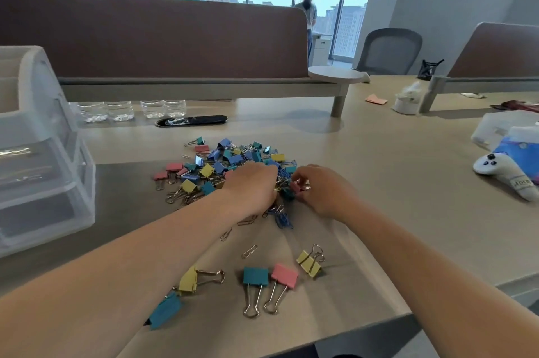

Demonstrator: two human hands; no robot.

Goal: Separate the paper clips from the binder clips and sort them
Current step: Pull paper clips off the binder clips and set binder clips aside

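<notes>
Clips nearest me first: on my side of the heap [233,159], well apart from it, five binder clips [255,276] lie singly on the counter [393,197]. Two are teal, two yellow and one pink. I take these as the start of the sorted binder-clip group. Between them and the heap lie loose paper clips [249,251]. I count three bare-metal ones, plus a blue tangle [284,220] touching the heap's near edge whose number I cannot make out.

My left hand [253,185] rests palm down on the near side of the heap. Its fingers are buried among the clips, so I cannot tell whether they hold anything. My right hand [320,191], at the heap's right edge, pinches a pink clip [296,186] between thumb and fingertips.

The heap itself is mixed: blue, teal, yellow and pink binder clips with wire paper clips threaded through. There are far too many to count, dozens at a guess. By my judgement the job is barely begun, with nearly everything left to pull apart.

Beyond the heap four clear jars [119,110] stand in a row, each with something small and pale in the bottom that I cannot name. Left of the heap sits a clear drawer unit [43,168], and far to its right a white game controller [490,166].
</notes>
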